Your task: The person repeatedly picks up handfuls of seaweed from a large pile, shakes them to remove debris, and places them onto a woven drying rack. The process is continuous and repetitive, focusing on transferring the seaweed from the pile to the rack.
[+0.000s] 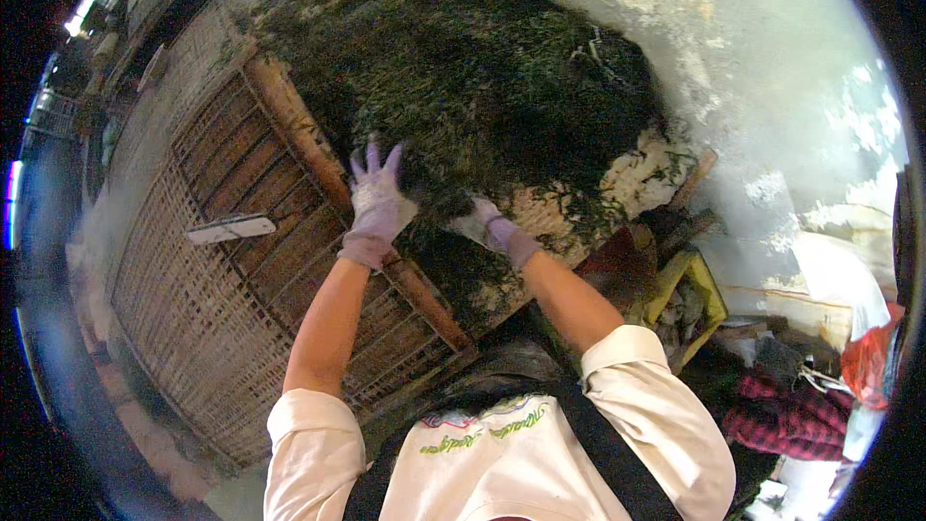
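A large heap of dark green plant material, perhaps tea leaves, (463, 79) lies before me on a pale surface. My left hand (377, 206), in a light purple glove, is spread palm down at the heap's near left edge, beside a wooden beam (311, 137). Its fingers are apart with nothing seen in them. My right hand (488, 221), gloved alike, reaches into the near edge of the heap. Its fingertips are blurred against the dark leaves, so whether it holds any is unclear.
Left of the beam lies a slatted bamboo rack (210, 289) with a white, phone-like object (231, 229) on it. A pale wall (752, 87) rises at right. Nearer stand a yellow-rimmed container (716, 297) and a red-and-black checked cloth (788, 416).
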Motion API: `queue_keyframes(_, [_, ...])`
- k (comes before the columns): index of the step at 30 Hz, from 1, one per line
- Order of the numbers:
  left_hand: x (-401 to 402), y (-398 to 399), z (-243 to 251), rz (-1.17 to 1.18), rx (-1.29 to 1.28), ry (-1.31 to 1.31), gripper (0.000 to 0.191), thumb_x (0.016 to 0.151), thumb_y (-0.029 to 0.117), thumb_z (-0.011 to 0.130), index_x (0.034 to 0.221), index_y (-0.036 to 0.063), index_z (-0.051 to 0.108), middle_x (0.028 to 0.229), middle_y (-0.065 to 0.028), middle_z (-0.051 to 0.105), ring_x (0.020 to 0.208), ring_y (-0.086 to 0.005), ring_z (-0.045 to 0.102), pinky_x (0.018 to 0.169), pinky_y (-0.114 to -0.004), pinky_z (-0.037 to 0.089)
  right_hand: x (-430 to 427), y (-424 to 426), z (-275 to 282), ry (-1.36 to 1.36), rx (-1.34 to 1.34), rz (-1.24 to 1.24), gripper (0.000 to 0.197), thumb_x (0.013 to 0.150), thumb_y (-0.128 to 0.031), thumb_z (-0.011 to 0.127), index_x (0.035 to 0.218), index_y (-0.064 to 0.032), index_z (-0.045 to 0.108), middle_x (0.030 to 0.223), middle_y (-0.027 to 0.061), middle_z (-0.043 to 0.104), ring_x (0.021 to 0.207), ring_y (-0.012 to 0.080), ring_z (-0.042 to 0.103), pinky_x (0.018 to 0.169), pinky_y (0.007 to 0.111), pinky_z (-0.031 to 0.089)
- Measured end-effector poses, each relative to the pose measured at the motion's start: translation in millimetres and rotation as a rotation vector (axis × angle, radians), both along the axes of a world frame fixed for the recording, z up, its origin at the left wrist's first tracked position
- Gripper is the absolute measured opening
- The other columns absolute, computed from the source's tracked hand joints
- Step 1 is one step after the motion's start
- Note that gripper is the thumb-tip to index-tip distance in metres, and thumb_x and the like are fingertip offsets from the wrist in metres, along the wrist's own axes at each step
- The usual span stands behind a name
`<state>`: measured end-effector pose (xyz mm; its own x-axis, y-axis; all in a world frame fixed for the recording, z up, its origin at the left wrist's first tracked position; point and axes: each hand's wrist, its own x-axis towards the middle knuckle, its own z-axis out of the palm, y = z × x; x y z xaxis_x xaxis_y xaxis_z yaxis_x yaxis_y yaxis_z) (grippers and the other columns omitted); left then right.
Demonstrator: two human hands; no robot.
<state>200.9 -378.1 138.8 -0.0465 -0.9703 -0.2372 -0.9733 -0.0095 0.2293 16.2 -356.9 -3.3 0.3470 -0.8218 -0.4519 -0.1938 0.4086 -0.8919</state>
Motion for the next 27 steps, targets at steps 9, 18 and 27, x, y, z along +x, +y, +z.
queue_keyframes(9, [-121.3, -17.6, 20.1, -0.575, -0.474, 0.189, 0.048, 0.071, 0.019, 0.060, 0.117, 0.0097, 0.048, 0.131, -0.0160, 0.034, 0.119, -0.0386, 0.032, 0.098, -0.051, 0.027, -39.6, 42.3, -57.3, 0.479, -0.399, 0.352, 0.039, 0.085, -0.025, 0.051, 0.119, -0.0066, 0.047, 0.115, 0.0142, 0.052, 0.100, 0.0293, 0.052, 0.083, 0.039, 0.045])
queue_keyframes(18, [-289.1, -160.7, -62.4, -0.702, -0.346, -0.092, 0.046, 0.075, 0.008, 0.052, 0.118, 0.0216, 0.051, 0.119, -0.0114, 0.045, 0.102, -0.0335, 0.049, 0.079, -0.046, 0.045, -204.0, 75.5, 59.3, 0.926, -0.779, 0.162, 0.055, 0.076, -0.031, 0.059, 0.127, -0.0179, 0.041, 0.126, 0.0075, 0.047, 0.094, 0.0308, 0.055, 0.078, 0.042, 0.045])
queue_keyframes(27, [-296.6, -128.1, 180.9, -0.897, -0.621, 0.146, 0.038, 0.061, 0.008, 0.058, 0.099, 0.0107, 0.060, 0.096, -0.0100, 0.059, 0.089, -0.0286, 0.058, 0.075, -0.037, 0.049, -304.7, 71.3, 110.9, 0.636, -0.568, -0.315, 0.061, 0.068, -0.039, 0.063, 0.122, -0.0164, 0.047, 0.130, 0.0104, 0.042, 0.120, 0.0332, 0.036, 0.104, 0.046, 0.021])
